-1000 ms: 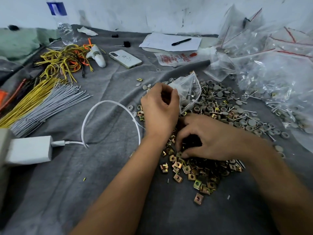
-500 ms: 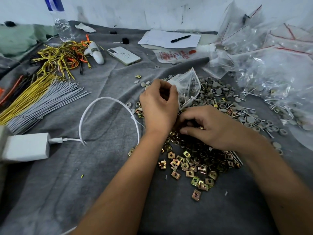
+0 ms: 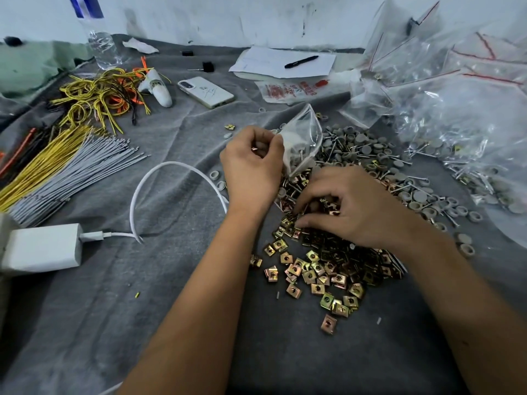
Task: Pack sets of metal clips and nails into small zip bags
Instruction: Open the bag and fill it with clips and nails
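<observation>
- Head view: the left hand [image 3: 252,169] is raised a little over the middle of the tabletop [image 3: 176,280], which a grey cloth covers. Its grip is closed: the curled fingers pinch the edge of a small clear zip bag [image 3: 302,138], and the bag stands open and tilted, with at least one nail inside.
- The right hand [image 3: 353,208] lies on the pile of metal clips [image 3: 322,269], just right of the left hand. Its fingers are bent down into the clips; whether the grip holds one I cannot tell.
- The clips are square, golden, each with a hole, and spread toward the near edge.
- Behind them lies a heap of nails with grey caps [image 3: 368,149], reaching toward the right edge.
- At the far right corner is a mound of clear bags [image 3: 456,89] with red zip lines.
- Near the far edge lie a paper sheet [image 3: 282,62] with a black pen [image 3: 301,61], a white phone [image 3: 206,92], and a packet with red print [image 3: 291,89] which I cannot read.
- At the left edge: yellow and grey wires [image 3: 65,163], a white charger [image 3: 42,248] with its cable [image 3: 171,169], and a bottle [image 3: 99,47] with a blue label, text not readable.
</observation>
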`<action>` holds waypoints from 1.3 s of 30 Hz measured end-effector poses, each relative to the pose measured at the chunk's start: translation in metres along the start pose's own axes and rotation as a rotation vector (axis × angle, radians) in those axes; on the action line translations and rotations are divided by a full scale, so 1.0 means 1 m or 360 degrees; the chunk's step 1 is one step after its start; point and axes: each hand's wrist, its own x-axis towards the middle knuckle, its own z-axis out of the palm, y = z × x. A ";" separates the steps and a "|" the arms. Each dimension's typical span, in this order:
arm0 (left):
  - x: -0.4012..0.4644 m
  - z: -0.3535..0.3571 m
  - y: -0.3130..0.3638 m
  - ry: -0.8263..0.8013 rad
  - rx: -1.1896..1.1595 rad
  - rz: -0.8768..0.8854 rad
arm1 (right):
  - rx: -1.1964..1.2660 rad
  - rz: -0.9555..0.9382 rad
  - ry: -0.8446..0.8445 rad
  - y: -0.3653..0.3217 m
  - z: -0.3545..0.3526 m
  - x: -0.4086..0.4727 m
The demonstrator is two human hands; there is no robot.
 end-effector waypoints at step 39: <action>-0.027 0.025 0.015 -0.0353 -0.0282 -0.0129 | -0.0290 0.0656 0.1092 0.056 -0.030 -0.014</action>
